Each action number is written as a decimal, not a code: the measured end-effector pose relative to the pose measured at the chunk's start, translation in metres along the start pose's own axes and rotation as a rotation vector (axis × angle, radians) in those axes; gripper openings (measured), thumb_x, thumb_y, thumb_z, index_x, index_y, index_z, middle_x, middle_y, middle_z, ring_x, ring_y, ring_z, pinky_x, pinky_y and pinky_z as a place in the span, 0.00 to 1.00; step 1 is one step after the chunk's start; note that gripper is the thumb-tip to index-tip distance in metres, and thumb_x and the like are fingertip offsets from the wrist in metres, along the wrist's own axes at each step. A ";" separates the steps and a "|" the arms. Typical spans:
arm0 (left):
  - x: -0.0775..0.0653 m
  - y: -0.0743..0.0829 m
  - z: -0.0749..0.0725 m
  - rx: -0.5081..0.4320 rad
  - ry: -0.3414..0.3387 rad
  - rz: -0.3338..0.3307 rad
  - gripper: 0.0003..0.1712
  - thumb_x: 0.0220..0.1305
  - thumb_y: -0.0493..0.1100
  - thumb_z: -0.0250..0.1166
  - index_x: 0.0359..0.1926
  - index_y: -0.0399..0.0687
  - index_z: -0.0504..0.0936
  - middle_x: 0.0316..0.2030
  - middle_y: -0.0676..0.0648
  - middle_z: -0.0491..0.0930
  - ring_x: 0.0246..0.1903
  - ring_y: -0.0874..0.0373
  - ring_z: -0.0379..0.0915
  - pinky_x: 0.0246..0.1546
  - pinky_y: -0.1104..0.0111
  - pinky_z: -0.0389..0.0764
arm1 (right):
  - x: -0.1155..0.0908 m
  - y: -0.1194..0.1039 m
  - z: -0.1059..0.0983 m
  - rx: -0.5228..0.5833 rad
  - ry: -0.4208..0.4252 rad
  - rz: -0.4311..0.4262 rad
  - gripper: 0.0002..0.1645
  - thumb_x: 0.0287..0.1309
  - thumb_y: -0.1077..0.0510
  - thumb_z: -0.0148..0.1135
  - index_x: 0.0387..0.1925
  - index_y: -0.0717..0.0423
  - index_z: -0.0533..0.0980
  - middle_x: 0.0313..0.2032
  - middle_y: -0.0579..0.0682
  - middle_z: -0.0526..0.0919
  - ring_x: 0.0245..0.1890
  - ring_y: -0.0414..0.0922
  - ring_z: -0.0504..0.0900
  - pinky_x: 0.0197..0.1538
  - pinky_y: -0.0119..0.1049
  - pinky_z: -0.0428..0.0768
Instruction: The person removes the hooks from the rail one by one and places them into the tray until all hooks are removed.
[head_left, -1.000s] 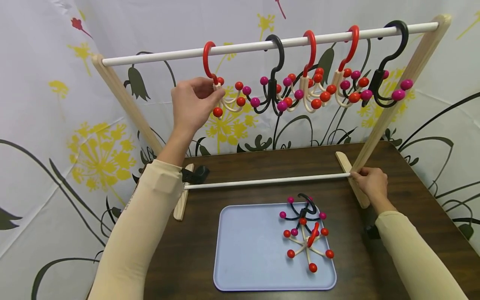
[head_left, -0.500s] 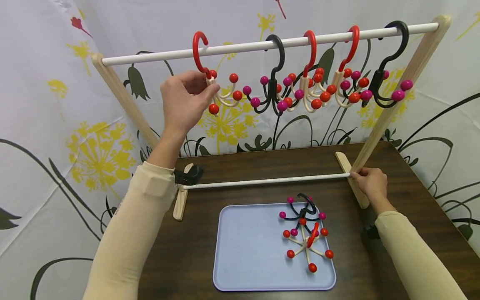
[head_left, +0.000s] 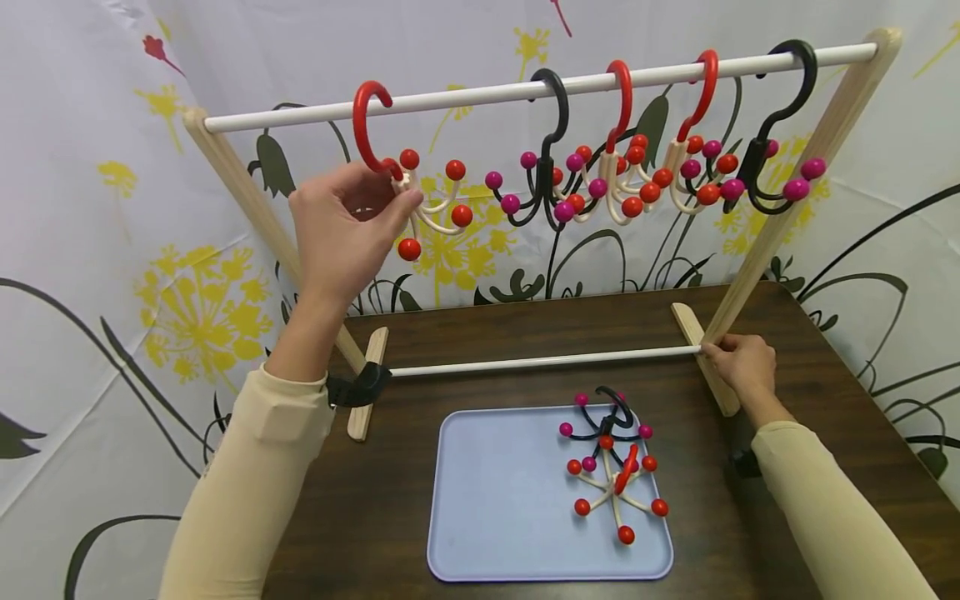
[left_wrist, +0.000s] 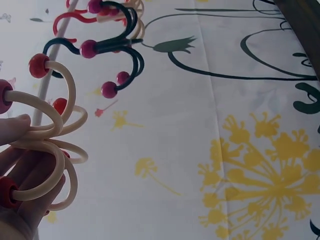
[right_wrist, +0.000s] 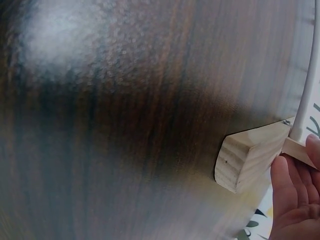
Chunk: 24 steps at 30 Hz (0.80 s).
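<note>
My left hand (head_left: 348,225) pinches the neck of a cream multi-arm hanger (head_left: 431,225) with a red hook and red ball tips. Its hook overlaps the front of the white top bar (head_left: 480,97), near the bar's left part. The left wrist view shows the curved cream arms (left_wrist: 47,185) fanning out past my fingers. My right hand (head_left: 742,367) grips the foot of the right wooden upright (head_left: 757,258) of the garment rack. In the right wrist view its fingers (right_wrist: 284,182) and thumb lie around the post beside the wooden base foot (right_wrist: 250,155).
Several red- and black-hooked hangers, such as a black one (head_left: 545,179), hang from the bar's right half. A light blue tray (head_left: 495,500) on the dark wooden table (head_left: 352,533) holds a black hanger (head_left: 617,412) and a cream one (head_left: 617,500). A flowered curtain (head_left: 480,33) hangs behind.
My left hand has moved the red-hooked hanger left and somewhat lower. The hook hung over the bar a second ago, then rose and shifted left. My right hand has stayed in place.
</note>
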<state>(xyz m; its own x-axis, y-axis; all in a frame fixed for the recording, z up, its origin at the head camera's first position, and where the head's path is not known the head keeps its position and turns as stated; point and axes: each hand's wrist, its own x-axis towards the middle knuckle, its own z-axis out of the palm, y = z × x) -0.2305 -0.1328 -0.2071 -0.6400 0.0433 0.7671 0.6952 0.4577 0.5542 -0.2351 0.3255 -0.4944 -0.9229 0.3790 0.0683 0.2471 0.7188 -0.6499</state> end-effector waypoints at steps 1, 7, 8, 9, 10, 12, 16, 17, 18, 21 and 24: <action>-0.002 -0.004 0.001 -0.007 -0.006 0.002 0.10 0.56 0.35 0.72 0.37 0.31 0.86 0.30 0.39 0.85 0.28 0.66 0.78 0.37 0.75 0.82 | 0.000 0.001 0.000 0.000 0.002 -0.001 0.20 0.64 0.50 0.63 0.41 0.67 0.83 0.36 0.63 0.85 0.43 0.62 0.76 0.41 0.53 0.74; -0.028 -0.022 0.005 -0.053 -0.050 -0.008 0.10 0.53 0.35 0.75 0.36 0.32 0.86 0.29 0.42 0.85 0.29 0.65 0.80 0.37 0.75 0.82 | 0.000 0.004 -0.001 0.008 0.013 -0.001 0.20 0.64 0.51 0.63 0.41 0.67 0.83 0.37 0.63 0.85 0.45 0.64 0.76 0.45 0.57 0.73; -0.034 -0.022 0.006 -0.065 -0.059 -0.008 0.10 0.53 0.34 0.75 0.35 0.32 0.85 0.29 0.42 0.85 0.29 0.65 0.80 0.36 0.75 0.82 | 0.000 0.004 -0.001 0.008 0.014 -0.001 0.20 0.64 0.51 0.63 0.41 0.67 0.83 0.37 0.63 0.85 0.45 0.64 0.76 0.45 0.57 0.73; -0.040 -0.022 0.007 -0.075 -0.068 -0.009 0.10 0.52 0.33 0.75 0.35 0.32 0.85 0.29 0.42 0.85 0.29 0.63 0.80 0.35 0.75 0.82 | 0.000 0.004 -0.001 0.005 0.015 -0.003 0.20 0.63 0.51 0.64 0.41 0.67 0.83 0.37 0.63 0.85 0.45 0.64 0.76 0.44 0.56 0.73; -0.046 -0.020 0.009 -0.087 -0.079 -0.010 0.09 0.52 0.32 0.75 0.34 0.31 0.85 0.28 0.42 0.84 0.28 0.61 0.80 0.34 0.75 0.82 | 0.000 0.004 -0.002 0.007 0.014 0.000 0.20 0.63 0.51 0.64 0.42 0.67 0.83 0.37 0.63 0.85 0.44 0.63 0.76 0.43 0.55 0.73; -0.060 -0.017 0.013 -0.113 -0.107 -0.018 0.08 0.51 0.29 0.74 0.33 0.29 0.84 0.27 0.40 0.84 0.27 0.56 0.81 0.32 0.75 0.82 | 0.000 0.004 -0.002 0.006 0.011 0.000 0.20 0.63 0.51 0.64 0.42 0.67 0.83 0.37 0.63 0.85 0.43 0.62 0.76 0.40 0.53 0.74; -0.095 -0.023 0.027 -0.152 -0.169 -0.090 0.08 0.50 0.25 0.72 0.33 0.27 0.83 0.27 0.37 0.84 0.26 0.47 0.82 0.30 0.72 0.83 | 0.001 0.003 -0.001 0.004 0.009 -0.003 0.21 0.64 0.50 0.64 0.43 0.67 0.83 0.37 0.63 0.85 0.42 0.61 0.76 0.37 0.50 0.74; -0.106 -0.030 0.033 -0.161 -0.183 -0.110 0.08 0.50 0.25 0.73 0.33 0.28 0.83 0.27 0.38 0.84 0.27 0.47 0.82 0.30 0.71 0.84 | 0.001 0.003 -0.001 0.002 0.008 -0.007 0.21 0.64 0.50 0.63 0.43 0.67 0.83 0.38 0.63 0.85 0.42 0.62 0.77 0.37 0.50 0.74; -0.117 -0.039 0.039 -0.171 -0.199 -0.132 0.08 0.50 0.26 0.73 0.33 0.29 0.84 0.27 0.39 0.84 0.27 0.48 0.83 0.31 0.70 0.84 | 0.001 0.003 -0.001 0.001 0.008 -0.011 0.21 0.64 0.50 0.63 0.43 0.67 0.83 0.38 0.63 0.85 0.42 0.62 0.77 0.38 0.51 0.74; -0.152 -0.066 0.061 -0.160 -0.252 -0.192 0.08 0.50 0.30 0.75 0.33 0.35 0.85 0.29 0.44 0.86 0.29 0.52 0.85 0.32 0.66 0.85 | 0.002 0.003 -0.001 0.000 0.005 -0.013 0.21 0.64 0.49 0.63 0.43 0.66 0.83 0.38 0.63 0.85 0.43 0.62 0.77 0.39 0.52 0.74; -0.183 -0.085 0.080 -0.120 -0.310 -0.227 0.09 0.50 0.33 0.76 0.34 0.40 0.86 0.29 0.49 0.86 0.30 0.59 0.85 0.33 0.67 0.85 | 0.002 0.003 0.000 0.003 0.006 -0.011 0.21 0.64 0.49 0.63 0.43 0.66 0.83 0.37 0.62 0.85 0.43 0.62 0.77 0.41 0.53 0.74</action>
<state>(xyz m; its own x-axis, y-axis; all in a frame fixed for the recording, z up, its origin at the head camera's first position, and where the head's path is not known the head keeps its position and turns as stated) -0.1989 -0.1084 -0.4207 -0.8375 0.2273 0.4969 0.5460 0.3806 0.7463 -0.2358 0.3287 -0.4960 -0.9237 0.3745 0.0802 0.2360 0.7213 -0.6512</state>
